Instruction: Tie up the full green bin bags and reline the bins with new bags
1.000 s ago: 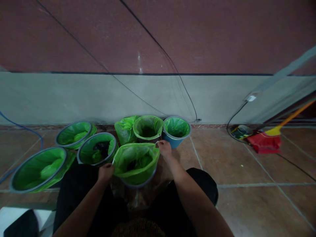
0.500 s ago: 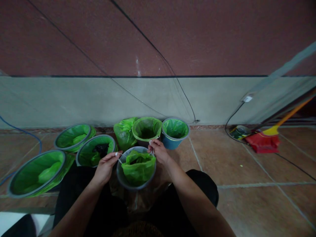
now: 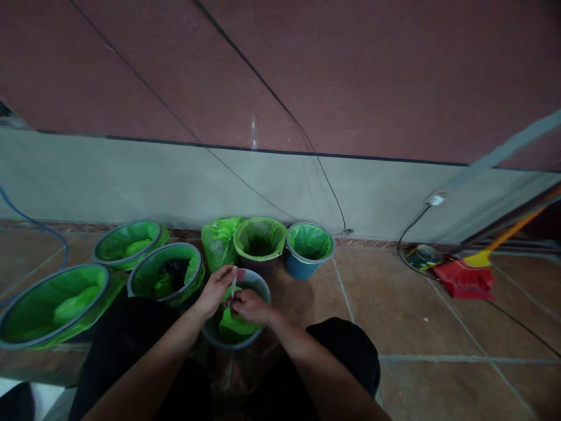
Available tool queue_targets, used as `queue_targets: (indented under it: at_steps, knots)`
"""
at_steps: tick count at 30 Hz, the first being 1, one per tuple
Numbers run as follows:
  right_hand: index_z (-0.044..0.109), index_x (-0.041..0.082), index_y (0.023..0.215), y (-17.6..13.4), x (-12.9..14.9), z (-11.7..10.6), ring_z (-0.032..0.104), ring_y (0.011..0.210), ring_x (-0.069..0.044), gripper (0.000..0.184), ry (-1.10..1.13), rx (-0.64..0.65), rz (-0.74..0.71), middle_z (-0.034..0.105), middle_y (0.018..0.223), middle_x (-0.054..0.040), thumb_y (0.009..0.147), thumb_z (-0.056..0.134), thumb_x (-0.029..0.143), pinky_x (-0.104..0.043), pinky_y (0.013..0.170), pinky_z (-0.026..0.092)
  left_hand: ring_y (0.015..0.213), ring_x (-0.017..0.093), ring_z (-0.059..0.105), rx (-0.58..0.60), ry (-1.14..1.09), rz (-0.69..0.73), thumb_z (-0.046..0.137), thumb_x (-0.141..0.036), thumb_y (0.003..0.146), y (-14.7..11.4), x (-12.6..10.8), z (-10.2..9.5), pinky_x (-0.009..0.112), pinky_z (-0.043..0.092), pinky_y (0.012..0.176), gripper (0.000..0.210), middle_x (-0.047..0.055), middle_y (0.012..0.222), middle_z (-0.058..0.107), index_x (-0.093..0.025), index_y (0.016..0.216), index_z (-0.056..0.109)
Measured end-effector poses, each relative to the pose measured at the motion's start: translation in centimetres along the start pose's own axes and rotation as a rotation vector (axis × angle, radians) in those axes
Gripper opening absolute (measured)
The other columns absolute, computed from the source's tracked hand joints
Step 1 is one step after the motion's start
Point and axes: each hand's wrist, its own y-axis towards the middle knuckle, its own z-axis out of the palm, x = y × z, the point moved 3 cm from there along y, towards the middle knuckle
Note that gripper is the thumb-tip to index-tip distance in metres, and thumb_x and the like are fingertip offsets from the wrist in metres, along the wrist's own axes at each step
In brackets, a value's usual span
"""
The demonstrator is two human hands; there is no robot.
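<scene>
A person's bare left hand (image 3: 214,291) and right hand (image 3: 250,306) are meeting over a gray bin (image 3: 259,283) between two dark-clad knees. The left hand's fingers are pinching the upper part of a white drawstring (image 3: 234,284), while the right hand's fingers are curling in around its lower part. The green bag (image 3: 236,327) is lying slack inside the gray bin, below both hands, its top partly hidden by the right hand.

Just behind, a filled green sack (image 3: 218,245) is resting near the wall (image 3: 272,187), beside a dark-bodied bin (image 3: 270,266) with a pale green liner. A blue bin (image 3: 301,270) is standing close to it on the right, also wearing a green liner.

To the left, three gray-rimmed bins are lining up in a loose cluster: a rear bin (image 3: 128,223), a middle bin (image 3: 165,245) holding something black (image 3: 174,275), and a large near bin (image 3: 55,341) with a bunched green bag (image 3: 76,304) inside. A blue hose (image 3: 41,226) is curving along the far left.

Well apart on the right, a red-and-yellow cleaning tool (image 3: 465,279) is lying on the tiled floor (image 3: 407,321), next to a can (image 3: 423,256) and a black cable (image 3: 405,230).
</scene>
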Motion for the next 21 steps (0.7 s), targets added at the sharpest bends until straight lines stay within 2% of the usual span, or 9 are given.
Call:
queue_targets:
  at_steps: [4,6,8,11,13,14,16,19,21]
  knots:
    - [0.061,0.016,0.079,-0.2,0.8,-2.4,0.042,0.048,-0.007,0.017,0.29,-0.112,0.037,0.056,0.06,0.0034,0.089,0.051,0.025,-0.02,0.048,0.03,0.075,0.018,0.063,0.134,-0.091,-0.09,0.07,-0.06,0.074,-1.1,2.9,-0.4,0.03,0.05,0.073,0.045,0.005,0.083,0.071,-0.017,0.086,0.069]
    - [0.061,0.016,0.085,-0.2,0.7,-3.9,0.036,0.044,-0.006,0.019,0.44,-0.224,0.096,0.054,0.059,0.0039,0.09,0.052,0.032,-0.02,0.044,0.025,0.075,0.018,0.061,0.21,0.002,-0.059,0.068,-0.057,0.076,-1.7,4.3,-0.6,0.031,0.048,0.076,0.041,0.005,0.077,0.069,-0.016,0.081,0.07]
    - [0.062,0.016,0.086,-0.1,0.4,-5.3,0.034,0.042,-0.006,0.022,0.489,-0.36,0.129,0.053,0.058,0.0043,0.089,0.053,0.036,-0.02,0.043,0.024,0.07,0.016,0.057,0.247,0.145,-0.019,0.068,-0.053,0.076,-2.0,5.5,-0.9,0.029,0.044,0.071,0.036,0.002,0.069,0.065,-0.016,0.075,0.07]
    - [0.064,0.016,0.085,0.1,-0.2,-7.3,0.043,0.046,-0.009,0.022,0.338,-0.588,0.115,0.054,0.057,0.0035,0.09,0.05,0.032,-0.02,0.045,0.031,0.059,0.014,0.047,0.177,0.263,-0.002,0.067,-0.052,0.073,-1.7,6.8,-1.7,0.028,0.036,0.061,0.035,-0.002,0.057,0.054,-0.017,0.067,0.067]
    - [0.066,0.017,0.085,0.1,-0.4,-8.3,0.054,0.056,-0.012,0.02,0.112,-0.674,0.108,0.059,0.061,0.0017,0.09,0.048,0.025,-0.022,0.054,0.042,0.057,0.013,0.044,0.034,0.249,-0.008,0.066,-0.052,0.071,-1.3,7.2,-2.6,0.027,0.033,0.059,0.035,-0.003,0.055,0.051,-0.018,0.066,0.065]
    - [0.067,0.017,0.087,0.1,-0.5,-8.5,0.059,0.063,-0.013,0.02,-0.007,-0.672,0.113,0.063,0.066,0.0002,0.089,0.048,0.021,-0.023,0.061,0.046,0.057,0.013,0.043,-0.047,0.224,-0.008,0.065,-0.051,0.071,-1.0,7.2,-3.0,0.027,0.033,0.059,0.034,-0.003,0.056,0.052,-0.018,0.066,0.065]
    - [0.07,0.018,0.094,0.0,-0.4,-8.5,0.066,0.08,-0.016,0.023,-0.219,-0.589,0.105,0.072,0.084,-0.0037,0.085,0.05,0.015,-0.027,0.076,0.051,0.057,0.013,0.044,-0.157,0.181,0.0,0.065,-0.05,0.069,-0.6,6.9,-3.6,0.027,0.033,0.06,0.033,-0.002,0.057,0.053,-0.017,0.065,0.064]
    - [0.073,0.021,0.104,-0.5,0.0,-7.4,0.068,0.1,-0.02,0.03,-0.495,-0.398,0.061,0.074,0.107,-0.0066,0.081,0.054,0.012,-0.031,0.092,0.05,0.058,0.013,0.045,-0.18,0.157,0.009,0.066,-0.047,0.066,-0.3,6.3,-3.9,0.028,0.034,0.06,0.03,-0.001,0.058,0.055,-0.017,0.063,0.064]
    - [0.074,0.024,0.105,-1.0,0.0,-6.2,0.068,0.102,-0.023,0.032,-0.643,-0.249,0.068,0.074,0.11,-0.0061,0.078,0.059,0.015,-0.034,0.092,0.052,0.058,0.013,0.046,-0.179,0.146,0.01,0.066,-0.046,0.065,-0.3,5.9,-3.9,0.028,0.034,0.059,0.029,-0.001,0.058,0.056,-0.017,0.063,0.064]
